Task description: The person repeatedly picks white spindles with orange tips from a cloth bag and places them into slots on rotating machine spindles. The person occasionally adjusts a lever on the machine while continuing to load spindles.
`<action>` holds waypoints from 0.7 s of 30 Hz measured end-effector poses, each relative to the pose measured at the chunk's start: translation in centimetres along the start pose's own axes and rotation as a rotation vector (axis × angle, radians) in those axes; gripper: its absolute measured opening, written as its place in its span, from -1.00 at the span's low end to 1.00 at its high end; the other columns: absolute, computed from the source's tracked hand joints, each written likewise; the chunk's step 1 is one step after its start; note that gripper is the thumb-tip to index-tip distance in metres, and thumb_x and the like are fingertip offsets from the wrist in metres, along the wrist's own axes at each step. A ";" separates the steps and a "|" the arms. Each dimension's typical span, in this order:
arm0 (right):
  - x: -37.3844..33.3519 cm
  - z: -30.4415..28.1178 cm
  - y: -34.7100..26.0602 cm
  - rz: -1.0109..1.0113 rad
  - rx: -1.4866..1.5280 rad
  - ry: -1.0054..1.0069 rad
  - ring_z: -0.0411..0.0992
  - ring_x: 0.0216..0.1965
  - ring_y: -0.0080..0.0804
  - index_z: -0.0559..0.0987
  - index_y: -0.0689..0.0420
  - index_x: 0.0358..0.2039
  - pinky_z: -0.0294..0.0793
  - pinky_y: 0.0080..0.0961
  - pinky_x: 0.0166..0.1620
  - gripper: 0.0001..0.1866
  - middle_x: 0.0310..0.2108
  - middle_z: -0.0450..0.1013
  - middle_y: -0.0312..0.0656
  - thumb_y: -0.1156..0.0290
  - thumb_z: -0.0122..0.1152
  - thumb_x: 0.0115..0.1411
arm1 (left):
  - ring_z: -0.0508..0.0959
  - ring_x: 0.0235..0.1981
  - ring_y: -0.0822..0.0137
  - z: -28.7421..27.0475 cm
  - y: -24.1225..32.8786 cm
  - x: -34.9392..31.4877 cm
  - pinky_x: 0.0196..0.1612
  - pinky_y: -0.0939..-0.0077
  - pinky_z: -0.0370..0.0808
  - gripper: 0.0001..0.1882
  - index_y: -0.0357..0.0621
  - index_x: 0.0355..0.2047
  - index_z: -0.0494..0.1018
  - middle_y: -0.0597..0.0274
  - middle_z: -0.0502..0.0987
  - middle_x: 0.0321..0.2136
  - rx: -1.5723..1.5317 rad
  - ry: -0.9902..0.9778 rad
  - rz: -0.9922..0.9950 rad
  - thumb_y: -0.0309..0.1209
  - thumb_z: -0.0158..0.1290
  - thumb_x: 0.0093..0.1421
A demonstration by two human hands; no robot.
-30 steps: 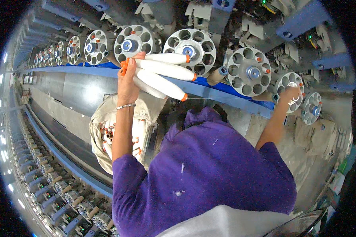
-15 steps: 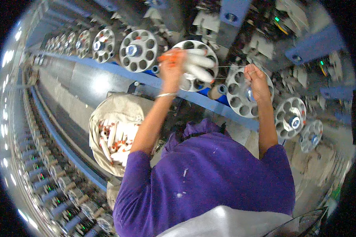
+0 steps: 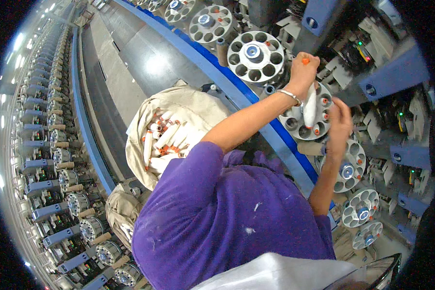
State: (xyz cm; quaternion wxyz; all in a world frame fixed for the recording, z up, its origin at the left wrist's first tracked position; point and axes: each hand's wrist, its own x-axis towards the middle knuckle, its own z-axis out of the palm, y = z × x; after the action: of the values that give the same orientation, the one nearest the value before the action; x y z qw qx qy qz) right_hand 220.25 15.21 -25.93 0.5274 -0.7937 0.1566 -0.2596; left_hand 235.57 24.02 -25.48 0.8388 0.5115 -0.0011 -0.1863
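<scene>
My left hand is closed round the orange end of a white yarn bobbin. The bobbin hangs tip down over a round white magazine with holes around its rim. Orange bobbin tips show in several holes on its right side. Beside that edge is my right hand, smeared by motion. Whether its fingers hold anything, such as a thread, I cannot make out.
A beige cloth sack holding many white bobbins stands at my left. More round magazines line the machine along a blue rail. Blue machine housings rise at the right. Another machine row runs along the far left.
My left hand has moved right to the magazine; the bunch of bobbins it held now shows as one bobbin. My right hand has come down and right of the magazine. The view has turned.
</scene>
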 end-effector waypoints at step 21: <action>-5.0 1.9 0.7 0.177 0.486 -0.440 0.40 -0.28 -0.49 0.35 0.23 0.13 0.42 -0.56 -0.17 -0.43 -0.26 0.42 -0.20 0.44 0.25 0.08 | 0.32 -0.47 0.36 -7.2 4.4 -0.1 -0.54 0.44 0.36 -0.76 -0.21 -0.32 0.36 0.21 0.31 -0.45 -0.448 0.072 -0.290 -0.27 -0.09 0.32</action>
State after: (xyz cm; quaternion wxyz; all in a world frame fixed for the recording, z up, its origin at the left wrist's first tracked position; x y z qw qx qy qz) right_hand 217.29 18.96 -28.33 0.7428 -0.6651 0.0411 -0.0650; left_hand 238.28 32.01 -25.08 0.8950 0.3144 0.1435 -0.2819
